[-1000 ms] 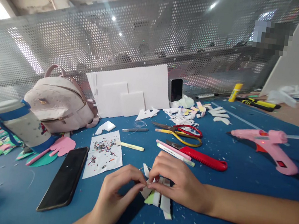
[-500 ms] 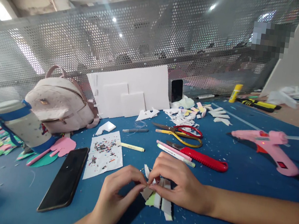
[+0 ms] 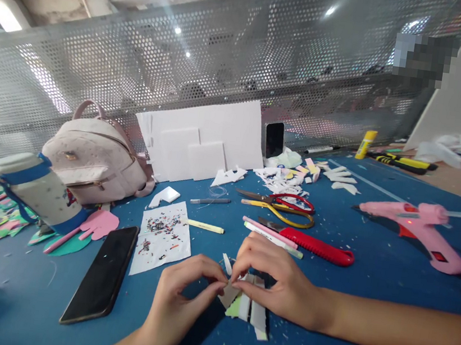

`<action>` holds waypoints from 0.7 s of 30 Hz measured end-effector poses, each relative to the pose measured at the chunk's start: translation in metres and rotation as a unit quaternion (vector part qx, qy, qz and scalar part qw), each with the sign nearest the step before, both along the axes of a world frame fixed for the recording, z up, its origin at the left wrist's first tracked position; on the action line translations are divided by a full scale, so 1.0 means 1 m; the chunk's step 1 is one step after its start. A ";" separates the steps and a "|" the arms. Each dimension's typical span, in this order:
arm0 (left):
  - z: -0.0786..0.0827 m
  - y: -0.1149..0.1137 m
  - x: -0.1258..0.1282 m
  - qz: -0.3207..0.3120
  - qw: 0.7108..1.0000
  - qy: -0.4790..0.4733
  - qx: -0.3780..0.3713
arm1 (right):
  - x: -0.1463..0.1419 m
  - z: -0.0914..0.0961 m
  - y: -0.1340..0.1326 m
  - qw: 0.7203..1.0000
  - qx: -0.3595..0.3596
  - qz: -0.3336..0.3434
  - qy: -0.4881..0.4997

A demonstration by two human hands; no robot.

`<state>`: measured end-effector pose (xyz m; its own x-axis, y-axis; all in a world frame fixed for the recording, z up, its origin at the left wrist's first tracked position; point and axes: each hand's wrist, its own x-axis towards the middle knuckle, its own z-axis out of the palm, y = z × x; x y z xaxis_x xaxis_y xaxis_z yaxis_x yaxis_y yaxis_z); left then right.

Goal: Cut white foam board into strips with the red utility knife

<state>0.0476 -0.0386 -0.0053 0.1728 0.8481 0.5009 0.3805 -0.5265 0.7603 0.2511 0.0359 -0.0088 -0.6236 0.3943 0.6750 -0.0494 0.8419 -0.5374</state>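
Low over the blue table, my left hand pinches thumb and forefinger together beside my right hand, which is pinched the same way. Their fingertips nearly meet, and whatever they hold is too small and covered to make out. Just beneath the right fingers lies a small patchwork of white, grey and lime-green strips, partly hidden by that hand. A white sliver pokes up between the hands. Beyond the right knuckles lie a pink pen and a white marker.
Left are a black phone and a paper sheet with tiny coloured bits. Behind are red-and-yellow scissors, a red cutter and white scraps. A pink glue gun lies right. A bottle and backpack stand left.
The right fingertips have shifted slightly away from the left ones. The whole view has moved a little, and the table things stay where they were.
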 end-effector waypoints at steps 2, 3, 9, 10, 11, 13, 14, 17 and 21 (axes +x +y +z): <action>0.000 0.000 0.001 0.005 1.000 -0.012 -0.015 | 0.000 0.000 0.000 1.000 -0.009 -0.003 -0.001; 0.000 0.000 0.001 0.008 1.000 -0.016 -0.023 | 0.001 0.000 0.000 1.000 -0.011 -0.004 -0.001; -0.001 0.001 0.003 0.013 0.997 -0.028 -0.066 | 0.001 0.001 -0.002 1.000 -0.016 0.000 -0.003; -0.001 0.002 0.004 0.009 0.997 -0.028 -0.074 | 0.001 0.001 -0.002 1.000 -0.017 0.002 -0.003; -0.001 0.002 0.004 0.005 0.996 -0.028 -0.083 | 0.001 0.001 -0.002 1.000 -0.017 0.003 -0.002; -0.001 0.003 0.004 -0.001 0.995 -0.027 -0.098 | 0.001 0.002 -0.002 1.000 -0.017 0.001 -0.004; -0.001 0.003 0.004 -0.004 0.994 -0.027 -0.104 | 0.001 0.002 -0.002 1.000 -0.017 -0.001 -0.004; 0.000 0.002 0.004 -0.008 0.993 -0.031 -0.117 | 0.001 0.002 -0.001 1.000 -0.019 -0.003 -0.006; 0.001 0.002 0.005 -0.014 0.989 -0.057 -0.138 | 0.001 0.002 0.000 0.999 -0.030 -0.004 -0.009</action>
<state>0.0525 -0.0363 -0.0042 0.1529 0.9510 0.2689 0.2721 -0.3021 0.9136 0.2521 0.0355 -0.0068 -0.6316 0.4392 0.6389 -0.0335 0.8079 -0.5884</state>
